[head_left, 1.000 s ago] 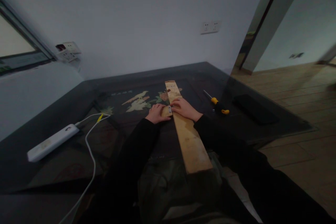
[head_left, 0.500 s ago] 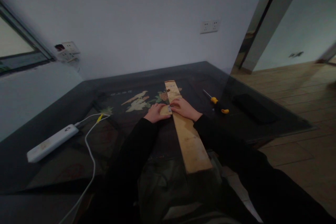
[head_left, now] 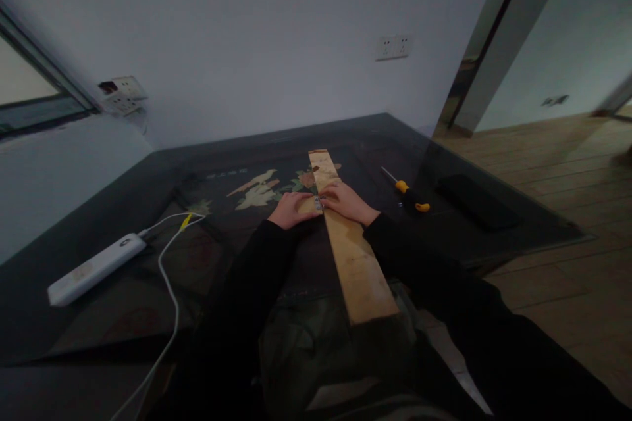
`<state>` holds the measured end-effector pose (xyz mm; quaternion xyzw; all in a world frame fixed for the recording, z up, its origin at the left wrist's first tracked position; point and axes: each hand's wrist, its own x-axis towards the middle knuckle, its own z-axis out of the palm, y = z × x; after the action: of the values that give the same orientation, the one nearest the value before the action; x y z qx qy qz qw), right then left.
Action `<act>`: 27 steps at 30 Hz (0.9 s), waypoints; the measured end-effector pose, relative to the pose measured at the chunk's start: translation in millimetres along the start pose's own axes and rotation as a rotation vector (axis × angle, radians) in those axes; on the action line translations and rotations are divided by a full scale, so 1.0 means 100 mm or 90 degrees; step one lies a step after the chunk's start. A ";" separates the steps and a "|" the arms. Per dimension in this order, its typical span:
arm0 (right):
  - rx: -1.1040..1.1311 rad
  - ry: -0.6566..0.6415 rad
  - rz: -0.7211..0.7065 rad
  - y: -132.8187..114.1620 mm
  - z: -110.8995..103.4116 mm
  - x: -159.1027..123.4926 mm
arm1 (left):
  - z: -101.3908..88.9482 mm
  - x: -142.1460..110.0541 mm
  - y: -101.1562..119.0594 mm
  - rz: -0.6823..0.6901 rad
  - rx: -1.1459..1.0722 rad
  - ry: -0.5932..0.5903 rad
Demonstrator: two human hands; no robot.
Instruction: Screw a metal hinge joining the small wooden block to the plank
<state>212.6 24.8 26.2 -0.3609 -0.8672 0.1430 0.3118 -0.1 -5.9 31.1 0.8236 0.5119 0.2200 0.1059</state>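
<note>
Dark tabletop (head_left: pixel 306 266): left hand (head_left: pixel 289 210) closed around small wooden piece (head_left: pixel 307 204); right hand (head_left: pixel 346 202), fingers bent, rests on long board (head_left: pixel 354 253) by metal fitting (head_left: pixel 318 202), grip unclear.

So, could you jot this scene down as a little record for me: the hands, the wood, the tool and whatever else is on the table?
Left hand: grips the short wooden piece
Right hand: rests on the long wooden board, fingertips at the small metal fitting
Wood layout: short piece at the board's left side; whether they are joined, cannot tell
Tool: yellow-and-black screwdriver, lying right of the board
Far left: white power strip with white cable
Far right: flat black object, kind unclear
Table: dark, with a bird-and-flower picture
</note>
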 end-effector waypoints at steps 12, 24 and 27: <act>-0.011 -0.004 0.024 -0.02 0.00 0.01 | 0.03 0.00 -0.03 0.014 0.005 0.018; 0.000 0.005 0.012 0.02 0.01 0.00 | 0.02 -0.01 -0.03 -0.015 -0.019 0.002; 0.001 0.010 0.009 0.01 0.01 0.00 | 0.03 -0.01 -0.03 -0.014 -0.021 0.001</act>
<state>212.6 25.5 25.2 -0.3681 -0.8619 0.1432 0.3181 -1.8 -5.3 27.2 0.8159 0.5174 0.2278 0.1212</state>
